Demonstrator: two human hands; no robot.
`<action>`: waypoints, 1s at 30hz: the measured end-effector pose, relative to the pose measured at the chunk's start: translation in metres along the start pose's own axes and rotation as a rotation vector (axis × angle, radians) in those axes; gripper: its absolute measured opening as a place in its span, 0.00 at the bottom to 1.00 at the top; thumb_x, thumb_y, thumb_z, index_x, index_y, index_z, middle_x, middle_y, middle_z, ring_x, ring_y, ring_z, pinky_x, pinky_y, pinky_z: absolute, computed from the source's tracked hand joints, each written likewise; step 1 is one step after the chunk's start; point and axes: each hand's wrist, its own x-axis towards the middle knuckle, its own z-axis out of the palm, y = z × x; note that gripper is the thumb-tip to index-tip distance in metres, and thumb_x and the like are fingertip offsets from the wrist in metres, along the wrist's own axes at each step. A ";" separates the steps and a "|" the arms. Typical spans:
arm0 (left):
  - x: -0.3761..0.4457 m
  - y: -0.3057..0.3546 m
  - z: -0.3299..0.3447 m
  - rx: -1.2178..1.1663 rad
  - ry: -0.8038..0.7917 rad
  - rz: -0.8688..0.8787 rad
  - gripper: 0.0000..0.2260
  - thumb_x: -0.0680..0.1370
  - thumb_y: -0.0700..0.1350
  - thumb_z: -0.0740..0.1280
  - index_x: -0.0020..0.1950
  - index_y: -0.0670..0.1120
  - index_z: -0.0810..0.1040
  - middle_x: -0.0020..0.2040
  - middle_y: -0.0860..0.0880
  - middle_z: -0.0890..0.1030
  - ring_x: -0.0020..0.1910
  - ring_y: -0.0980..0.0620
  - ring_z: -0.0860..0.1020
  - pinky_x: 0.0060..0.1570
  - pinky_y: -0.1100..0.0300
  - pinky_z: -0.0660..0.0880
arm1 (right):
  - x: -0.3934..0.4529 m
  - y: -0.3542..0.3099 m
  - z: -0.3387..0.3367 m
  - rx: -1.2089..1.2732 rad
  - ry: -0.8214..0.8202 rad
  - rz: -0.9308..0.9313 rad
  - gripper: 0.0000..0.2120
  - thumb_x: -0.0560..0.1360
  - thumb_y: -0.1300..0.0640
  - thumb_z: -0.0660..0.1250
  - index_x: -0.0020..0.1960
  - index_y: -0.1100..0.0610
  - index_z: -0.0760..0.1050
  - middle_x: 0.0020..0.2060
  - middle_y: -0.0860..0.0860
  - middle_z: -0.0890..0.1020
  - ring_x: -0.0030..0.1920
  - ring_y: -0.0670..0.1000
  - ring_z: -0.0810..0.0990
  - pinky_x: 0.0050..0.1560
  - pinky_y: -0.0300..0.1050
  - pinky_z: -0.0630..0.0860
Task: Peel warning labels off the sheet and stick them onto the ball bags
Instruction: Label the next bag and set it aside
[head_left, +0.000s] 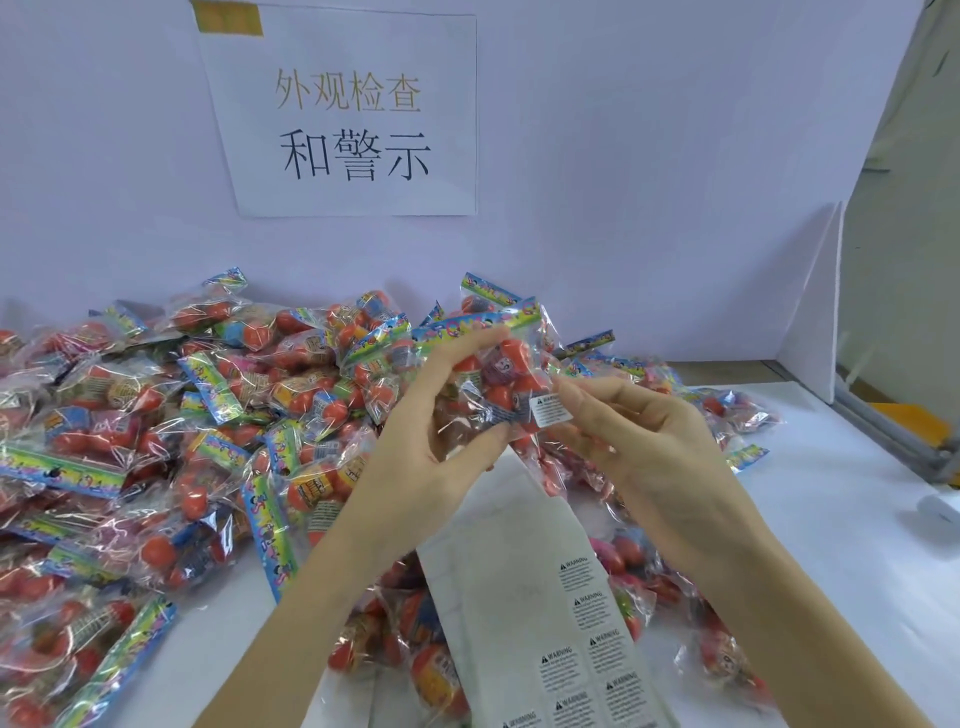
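Head view. Left hand (441, 415) grips ball bag (498, 374), raised above label sheet (545, 613), centre of scene. Right hand (639, 447) pinches warning label (551, 410), touching bag's lower right corner.

Handling, judged: bag light, film crinkly and slippery, balls shift inside; hold by sides. Label thin, limp, sticky; hold by edge only.

Counts: one bag held, one label being applied, one sheet with about seven labels visible. Bag pile (156, 441) left and far: too many to count.
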 end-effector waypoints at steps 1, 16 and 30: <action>0.000 -0.001 0.001 0.018 -0.011 -0.002 0.28 0.78 0.40 0.71 0.75 0.60 0.72 0.67 0.59 0.78 0.58 0.50 0.80 0.51 0.54 0.81 | 0.000 0.001 0.001 0.006 0.000 0.006 0.19 0.70 0.46 0.79 0.53 0.60 0.87 0.53 0.59 0.87 0.53 0.54 0.85 0.67 0.52 0.79; -0.002 0.001 0.005 0.025 0.012 -0.041 0.20 0.82 0.44 0.71 0.72 0.59 0.75 0.67 0.63 0.77 0.60 0.50 0.81 0.61 0.51 0.80 | -0.004 0.008 0.009 0.009 0.060 -0.024 0.15 0.70 0.47 0.79 0.49 0.57 0.87 0.49 0.58 0.88 0.49 0.58 0.86 0.58 0.47 0.82; -0.001 -0.001 0.010 0.030 0.110 -0.011 0.19 0.80 0.40 0.74 0.67 0.56 0.78 0.59 0.61 0.81 0.51 0.55 0.83 0.47 0.61 0.83 | -0.009 0.006 0.019 0.001 0.069 -0.067 0.06 0.72 0.53 0.78 0.47 0.55 0.87 0.43 0.52 0.88 0.44 0.49 0.86 0.51 0.41 0.81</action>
